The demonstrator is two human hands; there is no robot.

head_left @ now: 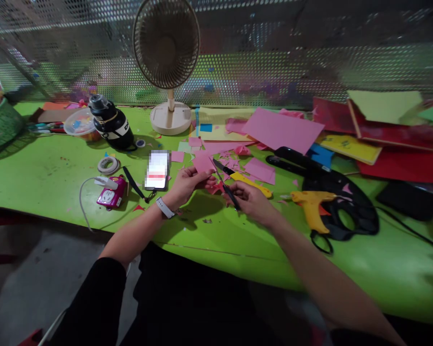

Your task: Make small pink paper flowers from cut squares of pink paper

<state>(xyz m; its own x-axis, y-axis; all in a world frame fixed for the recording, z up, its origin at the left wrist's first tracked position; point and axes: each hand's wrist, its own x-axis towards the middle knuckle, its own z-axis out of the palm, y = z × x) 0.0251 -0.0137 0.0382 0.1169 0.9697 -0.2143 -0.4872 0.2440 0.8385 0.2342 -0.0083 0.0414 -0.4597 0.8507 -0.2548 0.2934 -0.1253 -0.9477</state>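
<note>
**Both our grips clamped above a glossy green table [209, 240]**

Our left hand [192, 183] reaches in with its forearm slanting forward, thumb and fingers pinched together on a small flat pink paper piece [203, 162], which juts out ahead of the fingertips. A pale band [165, 207] circles that wrist. Our right hand [251, 199] comes in from the other side, fingers curled and clamped on slim black-handled scissors [232, 198] — the blades point forward and left, towards the paper's right edge, though whether they touch it we cannot tell.

Just beyond the right grip lies a yellow-handled knife with a dark blade [254, 185], among scattered pink paper scraps [260, 170]. Left of the left grip we see a lit rectangular phone [157, 170]; right of the right grip, a yellow plastic glue gun [312, 206]. Farther ahead of both, a round beige fan [166, 50] stands at the table's back, before a perforated metal panel [260, 72] — and low on our left, past the table's edge, lies grey floor [18, 283].
</note>
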